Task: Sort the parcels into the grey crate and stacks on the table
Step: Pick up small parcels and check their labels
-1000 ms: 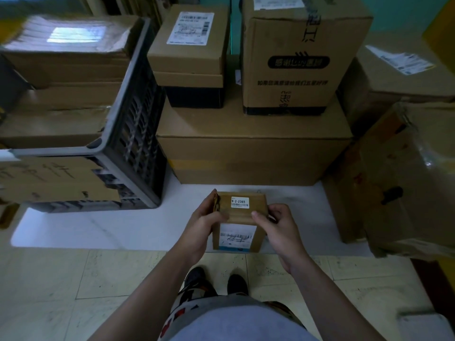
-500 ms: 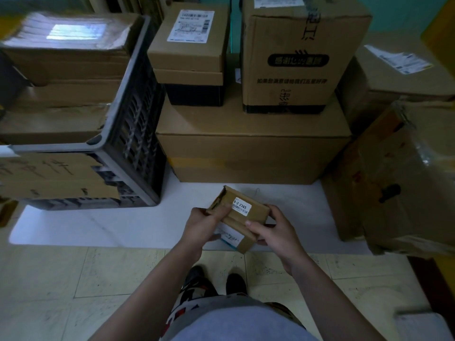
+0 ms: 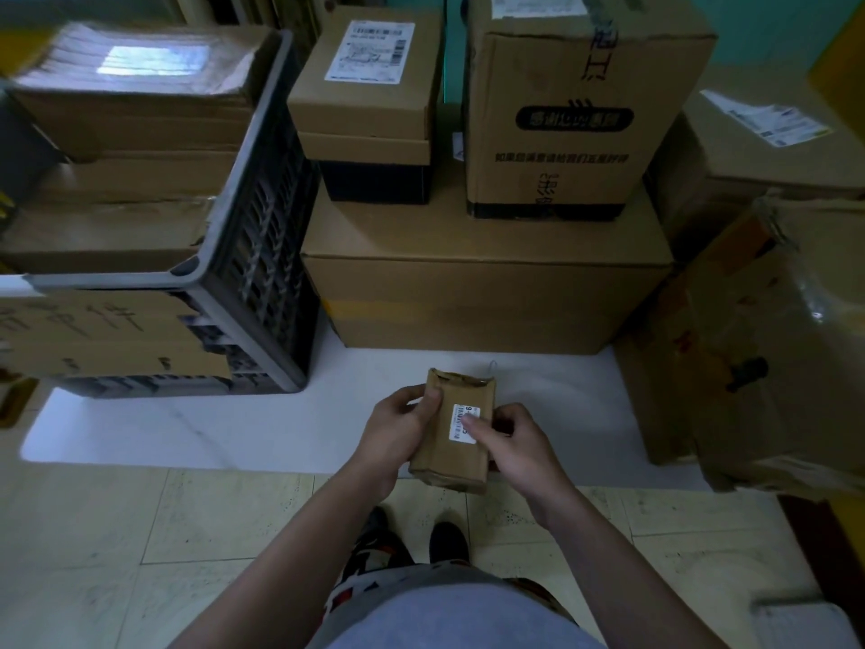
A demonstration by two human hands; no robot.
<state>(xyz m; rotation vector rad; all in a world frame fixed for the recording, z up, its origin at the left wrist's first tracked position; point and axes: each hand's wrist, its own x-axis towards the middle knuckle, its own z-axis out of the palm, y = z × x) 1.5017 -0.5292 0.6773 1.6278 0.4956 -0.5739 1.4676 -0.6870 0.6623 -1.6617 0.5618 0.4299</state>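
Note:
A small brown cardboard parcel [image 3: 449,454] with a little white barcode label is held over the front edge of the white table [image 3: 234,428]. My left hand [image 3: 398,423] grips its left side and my right hand [image 3: 519,442] grips its right side, thumb on the label. The grey crate [image 3: 262,217] stands at the left on the table, packed with flat cardboard parcels [image 3: 126,119]. Behind the parcel is a stack: a wide box [image 3: 487,292] carrying a labelled small box [image 3: 365,82] and a tall printed box [image 3: 575,110].
Large cardboard boxes [image 3: 772,348] crowd the right side of the table, one wrapped in shiny tape. A cardboard sheet with handwriting [image 3: 93,334] hangs on the crate's front. Tiled floor and my shoes [image 3: 412,536] lie below the table edge.
Both hands have turned the small parcel: a second ago its labelled top and front faced me, now it lies lengthwise with the narrow labelled face up.

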